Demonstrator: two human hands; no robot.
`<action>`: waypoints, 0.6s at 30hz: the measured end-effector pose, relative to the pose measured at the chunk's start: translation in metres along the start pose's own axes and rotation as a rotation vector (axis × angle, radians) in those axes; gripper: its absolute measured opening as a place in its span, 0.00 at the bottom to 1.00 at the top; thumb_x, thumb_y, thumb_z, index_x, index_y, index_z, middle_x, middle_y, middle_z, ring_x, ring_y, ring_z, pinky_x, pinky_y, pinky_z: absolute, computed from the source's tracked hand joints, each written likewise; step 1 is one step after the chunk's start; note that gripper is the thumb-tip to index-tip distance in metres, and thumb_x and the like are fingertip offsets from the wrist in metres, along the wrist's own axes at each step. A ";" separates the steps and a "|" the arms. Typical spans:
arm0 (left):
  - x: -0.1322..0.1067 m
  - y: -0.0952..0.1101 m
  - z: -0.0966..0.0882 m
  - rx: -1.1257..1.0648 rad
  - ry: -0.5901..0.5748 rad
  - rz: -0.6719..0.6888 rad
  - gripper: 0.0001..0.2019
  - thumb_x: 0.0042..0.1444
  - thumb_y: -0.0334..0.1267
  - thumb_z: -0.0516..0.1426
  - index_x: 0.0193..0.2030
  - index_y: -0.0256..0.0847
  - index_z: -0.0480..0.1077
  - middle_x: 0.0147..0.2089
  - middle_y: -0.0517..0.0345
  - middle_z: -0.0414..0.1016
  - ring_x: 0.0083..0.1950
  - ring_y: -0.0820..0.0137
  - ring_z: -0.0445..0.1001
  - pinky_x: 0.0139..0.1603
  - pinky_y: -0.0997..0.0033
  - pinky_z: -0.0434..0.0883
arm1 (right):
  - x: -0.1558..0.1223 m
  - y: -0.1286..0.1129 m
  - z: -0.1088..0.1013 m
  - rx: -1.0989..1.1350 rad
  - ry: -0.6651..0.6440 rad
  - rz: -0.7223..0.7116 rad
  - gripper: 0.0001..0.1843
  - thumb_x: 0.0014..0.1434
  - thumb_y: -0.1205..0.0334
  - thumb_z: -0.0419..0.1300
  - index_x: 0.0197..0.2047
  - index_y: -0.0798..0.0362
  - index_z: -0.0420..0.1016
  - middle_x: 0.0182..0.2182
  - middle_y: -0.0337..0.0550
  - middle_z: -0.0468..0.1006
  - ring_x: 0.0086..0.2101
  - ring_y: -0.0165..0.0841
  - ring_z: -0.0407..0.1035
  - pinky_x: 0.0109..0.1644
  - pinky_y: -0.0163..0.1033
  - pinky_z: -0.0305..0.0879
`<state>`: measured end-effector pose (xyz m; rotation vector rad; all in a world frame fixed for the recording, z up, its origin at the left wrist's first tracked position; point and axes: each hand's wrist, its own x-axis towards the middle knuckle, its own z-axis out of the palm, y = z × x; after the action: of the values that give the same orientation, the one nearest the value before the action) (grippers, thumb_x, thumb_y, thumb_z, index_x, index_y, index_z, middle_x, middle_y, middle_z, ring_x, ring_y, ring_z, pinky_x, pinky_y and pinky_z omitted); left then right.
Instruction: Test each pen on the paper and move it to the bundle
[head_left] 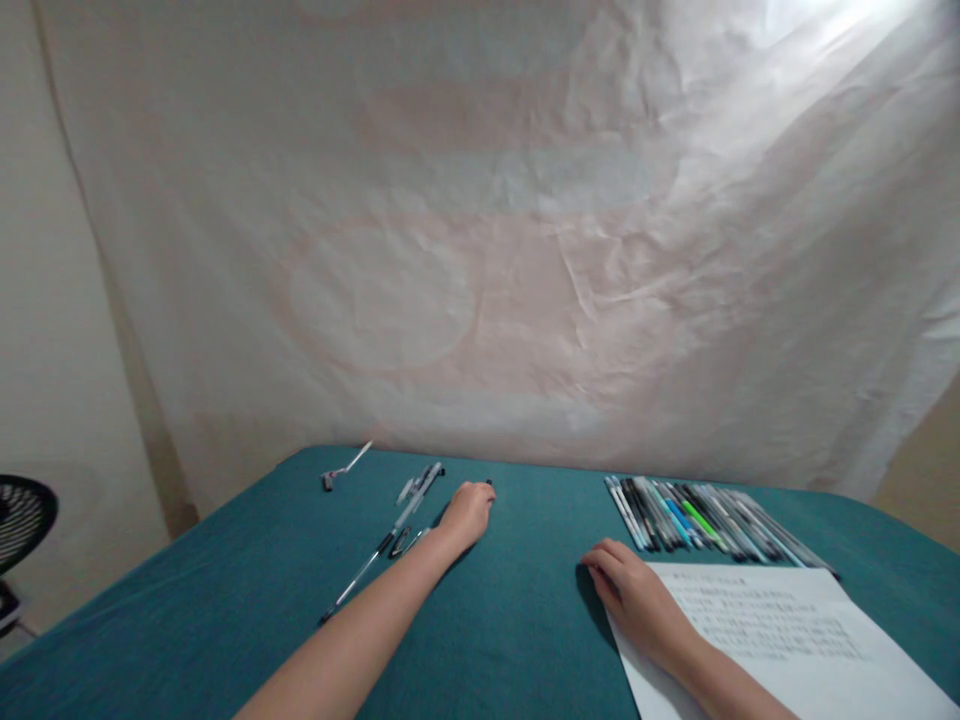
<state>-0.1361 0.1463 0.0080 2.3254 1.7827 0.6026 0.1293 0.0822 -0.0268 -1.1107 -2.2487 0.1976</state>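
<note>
My left hand [466, 515] reaches out over the middle of the table with its fingers curled down. From its fingertips pokes the dark end of a pen [490, 484]; the rest of it is hidden by the hand. Left of that hand lie several loose pens [409, 508], some in a slanting line and some with clear parts. My right hand [636, 597] rests at the left edge of a white sheet of paper [780, 670], its fingers loosely stretched and nothing visible in them.
A close row of many pens [694, 518] lies behind the paper, mostly black, grey and white, with blue and green ones. A white-and-dark item [341, 472] is at the far left. The table has a green cloth [525, 640]; a pale sheet [525, 250] hangs behind. A black fan [26, 515] stands left.
</note>
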 end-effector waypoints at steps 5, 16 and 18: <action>-0.023 0.037 0.012 -0.103 -0.044 0.203 0.11 0.53 0.29 0.53 0.37 0.43 0.75 0.43 0.53 0.76 0.47 0.64 0.71 0.51 0.69 0.63 | 0.001 0.000 -0.001 -0.012 0.017 -0.017 0.14 0.58 0.69 0.46 0.38 0.52 0.72 0.33 0.46 0.71 0.35 0.36 0.66 0.39 0.39 0.63; -0.055 0.083 0.022 -0.238 -0.084 0.412 0.15 0.55 0.30 0.51 0.46 0.44 0.72 0.46 0.55 0.76 0.47 0.64 0.71 0.51 0.67 0.63 | 0.001 -0.001 -0.004 -0.031 -0.004 -0.014 0.13 0.59 0.71 0.46 0.38 0.54 0.71 0.33 0.45 0.70 0.36 0.34 0.65 0.40 0.38 0.62; -0.056 0.081 0.022 -0.290 -0.060 0.392 0.16 0.55 0.30 0.51 0.49 0.45 0.71 0.48 0.57 0.74 0.48 0.65 0.71 0.51 0.68 0.63 | 0.001 0.000 -0.004 -0.028 -0.006 -0.019 0.13 0.59 0.71 0.46 0.38 0.54 0.71 0.33 0.46 0.70 0.36 0.34 0.64 0.40 0.38 0.61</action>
<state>-0.0675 0.0724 0.0043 2.4600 1.1265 0.7750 0.1309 0.0825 -0.0230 -1.1042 -2.2726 0.1617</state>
